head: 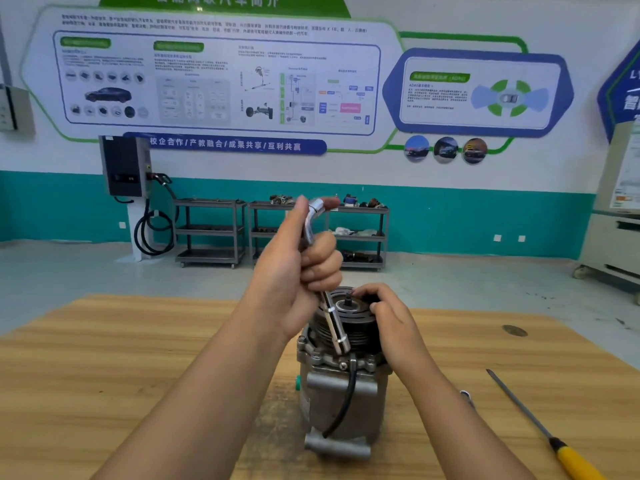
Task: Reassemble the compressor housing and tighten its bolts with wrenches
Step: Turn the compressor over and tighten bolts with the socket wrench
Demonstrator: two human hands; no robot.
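Note:
A grey metal compressor (337, 393) stands upright on the wooden table (104, 368), its black ribbed pulley (349, 322) on top and a black cable running down its front. My left hand (298, 268) grips a bent chrome socket wrench (313, 216) by its upper part. The wrench shaft slants down and its lower end (341, 342) meets the housing flange just below the pulley. My right hand (384, 313) rests on the pulley's right side with fingers curled over its rim.
A screwdriver with a yellow handle (568, 455) lies on the table at the right, its shaft pointing away from me. A small metal part (465, 394) shows beside my right forearm. Shelving carts (280, 230) and a wall charger (126, 168) stand far behind.

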